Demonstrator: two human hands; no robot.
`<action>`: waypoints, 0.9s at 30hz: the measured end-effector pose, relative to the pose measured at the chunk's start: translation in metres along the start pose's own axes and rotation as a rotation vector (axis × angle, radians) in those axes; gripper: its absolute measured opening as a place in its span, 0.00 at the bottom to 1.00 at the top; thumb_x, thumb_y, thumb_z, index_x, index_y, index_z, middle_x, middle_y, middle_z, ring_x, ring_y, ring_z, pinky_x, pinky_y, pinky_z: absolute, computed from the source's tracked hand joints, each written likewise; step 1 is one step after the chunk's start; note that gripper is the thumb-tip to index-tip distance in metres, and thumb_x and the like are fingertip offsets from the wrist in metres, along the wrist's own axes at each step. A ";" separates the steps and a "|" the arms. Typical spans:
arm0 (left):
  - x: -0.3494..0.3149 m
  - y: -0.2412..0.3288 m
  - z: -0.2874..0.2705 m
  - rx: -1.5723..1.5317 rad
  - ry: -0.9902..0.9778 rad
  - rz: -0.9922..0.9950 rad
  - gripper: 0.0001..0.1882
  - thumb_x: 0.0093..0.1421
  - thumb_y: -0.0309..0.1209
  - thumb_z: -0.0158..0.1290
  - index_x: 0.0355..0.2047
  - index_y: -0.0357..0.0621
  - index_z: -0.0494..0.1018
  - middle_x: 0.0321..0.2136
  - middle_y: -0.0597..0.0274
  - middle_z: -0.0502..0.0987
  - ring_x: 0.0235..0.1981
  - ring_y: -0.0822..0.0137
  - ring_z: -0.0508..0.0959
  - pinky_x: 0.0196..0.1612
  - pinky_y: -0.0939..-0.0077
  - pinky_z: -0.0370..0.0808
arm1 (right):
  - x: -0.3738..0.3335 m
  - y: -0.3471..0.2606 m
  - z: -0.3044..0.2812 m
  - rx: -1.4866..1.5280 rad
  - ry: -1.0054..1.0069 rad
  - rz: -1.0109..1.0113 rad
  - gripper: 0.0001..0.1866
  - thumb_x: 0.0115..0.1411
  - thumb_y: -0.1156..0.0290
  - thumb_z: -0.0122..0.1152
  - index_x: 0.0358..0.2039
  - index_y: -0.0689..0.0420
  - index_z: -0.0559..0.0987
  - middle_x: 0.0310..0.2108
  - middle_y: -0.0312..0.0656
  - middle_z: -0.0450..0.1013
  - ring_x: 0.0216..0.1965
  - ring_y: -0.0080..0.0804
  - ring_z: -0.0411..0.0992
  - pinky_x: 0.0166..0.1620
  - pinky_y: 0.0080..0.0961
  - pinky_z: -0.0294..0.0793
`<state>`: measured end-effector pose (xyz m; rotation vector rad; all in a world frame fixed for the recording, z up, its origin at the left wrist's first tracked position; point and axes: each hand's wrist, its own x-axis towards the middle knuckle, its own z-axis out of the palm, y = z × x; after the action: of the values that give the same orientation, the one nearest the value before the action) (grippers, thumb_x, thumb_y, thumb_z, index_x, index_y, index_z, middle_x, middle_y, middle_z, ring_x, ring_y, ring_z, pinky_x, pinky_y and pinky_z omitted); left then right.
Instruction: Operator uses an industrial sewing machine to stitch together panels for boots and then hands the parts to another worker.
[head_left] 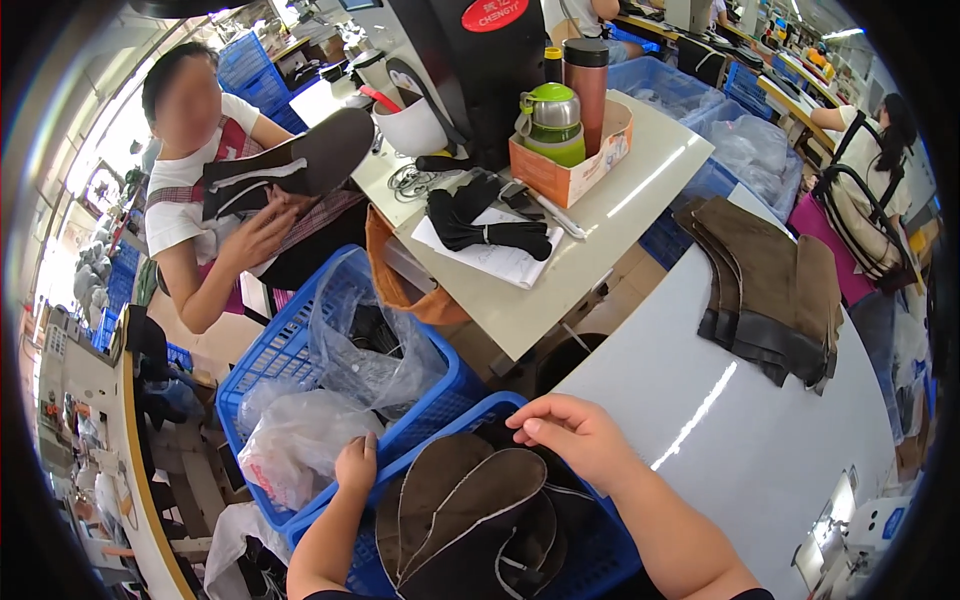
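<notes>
A blue plastic basket [432, 445] stands directly in front of me. Brown and black cut pieces [478, 495] with pale edges lie in it, some rounded at the end like boot uppers. My left hand [357, 464] is closed on the basket's left rim, where a second basket adjoins; its fingertips are partly hidden. Over the far right part of the same basket hovers my right hand [572, 432], fingers loosely bent and apart, holding nothing. That second blue basket [300, 335] carries clear and white plastic bags [310, 440].
At right, a white table [640, 400] bears a stack of brown and black pieces [765, 285]. Ahead, a sewing table [640, 190] holds black strips [490, 225], a green bottle [553, 122] and a box. A co-worker [215, 190] at far left holds a dark boot-shaped piece [310, 165].
</notes>
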<state>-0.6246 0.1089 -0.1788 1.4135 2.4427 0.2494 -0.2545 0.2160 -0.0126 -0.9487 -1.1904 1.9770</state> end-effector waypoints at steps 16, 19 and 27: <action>-0.001 0.005 -0.003 0.008 -0.021 -0.031 0.25 0.67 0.46 0.38 0.33 0.39 0.78 0.38 0.46 0.78 0.41 0.44 0.76 0.45 0.54 0.71 | -0.002 0.001 0.004 -0.055 0.003 -0.015 0.10 0.64 0.72 0.56 0.41 0.63 0.78 0.34 0.36 0.77 0.38 0.18 0.73 0.43 0.18 0.72; -0.002 0.003 -0.002 0.007 -0.015 -0.038 0.25 0.67 0.46 0.38 0.33 0.39 0.78 0.39 0.46 0.78 0.41 0.43 0.76 0.45 0.53 0.71 | -0.003 0.003 0.004 -0.087 -0.003 -0.030 0.10 0.63 0.71 0.57 0.41 0.63 0.78 0.33 0.35 0.77 0.36 0.17 0.72 0.41 0.17 0.72; 0.000 0.002 -0.001 -0.038 0.025 -0.014 0.27 0.67 0.48 0.38 0.30 0.38 0.76 0.32 0.42 0.77 0.38 0.40 0.75 0.42 0.51 0.69 | -0.001 0.001 0.003 -0.123 -0.023 0.012 0.09 0.64 0.73 0.56 0.42 0.63 0.78 0.38 0.36 0.76 0.41 0.20 0.73 0.46 0.19 0.72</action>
<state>-0.6233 0.1096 -0.1774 1.3852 2.4535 0.3110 -0.2569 0.2140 -0.0122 -0.9979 -1.3354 1.9470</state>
